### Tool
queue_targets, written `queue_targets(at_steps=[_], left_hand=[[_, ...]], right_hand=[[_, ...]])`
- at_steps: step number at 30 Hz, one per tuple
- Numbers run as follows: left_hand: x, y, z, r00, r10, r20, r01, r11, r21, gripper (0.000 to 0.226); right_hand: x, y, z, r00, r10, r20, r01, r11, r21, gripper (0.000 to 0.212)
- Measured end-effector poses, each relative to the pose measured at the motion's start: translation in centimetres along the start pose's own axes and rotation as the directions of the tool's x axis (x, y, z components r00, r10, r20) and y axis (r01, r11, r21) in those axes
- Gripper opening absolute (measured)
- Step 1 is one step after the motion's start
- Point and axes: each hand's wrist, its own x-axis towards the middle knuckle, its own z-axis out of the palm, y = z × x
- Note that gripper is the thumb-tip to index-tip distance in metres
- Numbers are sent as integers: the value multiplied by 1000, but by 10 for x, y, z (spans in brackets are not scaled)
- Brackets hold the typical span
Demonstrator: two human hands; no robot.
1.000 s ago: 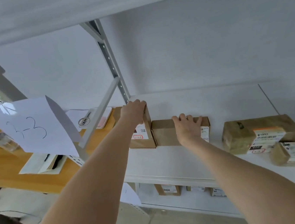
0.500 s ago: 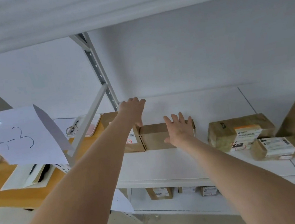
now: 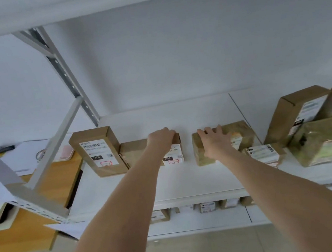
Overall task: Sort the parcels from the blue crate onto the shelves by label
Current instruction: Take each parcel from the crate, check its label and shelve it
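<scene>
On the white shelf (image 3: 188, 181) a flat brown box labelled 060 (image 3: 135, 153) lies beside an upright brown box labelled 010 (image 3: 97, 152). My left hand (image 3: 161, 138) sits on top of the 060 box, fingers curled over its far edge. To the right is a tape-wrapped parcel (image 3: 243, 130). My right hand (image 3: 214, 141) rests flat on it with straight, spread fingers. The blue crate is not in view.
A small white-labelled parcel (image 3: 264, 153), a tall brown box (image 3: 296, 115) and a large taped parcel (image 3: 324, 142) crowd the shelf's right. Several parcels (image 3: 207, 207) stand on the lower shelf. A grey upright post (image 3: 66, 75) and a wooden desk (image 3: 53, 180) are to the left.
Both hands have moved one parcel to the right: the left from the upright 010 box to the flat 060 box, the right from the flat box to the taped parcel.
</scene>
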Motion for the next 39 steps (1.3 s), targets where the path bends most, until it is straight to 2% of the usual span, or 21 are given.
queue_targets(at_steps=[11, 15, 21, 26, 32, 39], left_hand=[[6, -6, -3, 1000, -9, 8, 10, 1000, -12, 50], [9, -1, -8, 997, -12, 72, 10, 999, 38, 53], [15, 53, -33, 996, 67, -57, -67, 998, -4, 52], [4, 121, -34, 991, 117, -58, -118, 993, -6, 50], [-7, 177, -37, 1000, 16, 8, -16, 1000, -11, 47], [9, 200, -33, 1000, -22, 1, 22, 997, -69, 67]], right_hand=[[13, -39, 5, 1000, -24, -9, 24, 999, -30, 93], [5, -32, 1, 999, -38, -11, 37, 999, -36, 112], [-19, 17, -15, 998, -2, -69, 1, 1000, -22, 122], [-36, 77, -16, 996, 22, -87, -21, 1000, 19, 112], [-54, 138, 0, 998, -30, -48, 28, 999, -47, 91], [-50, 154, 27, 997, -76, 24, 78, 994, -80, 71]])
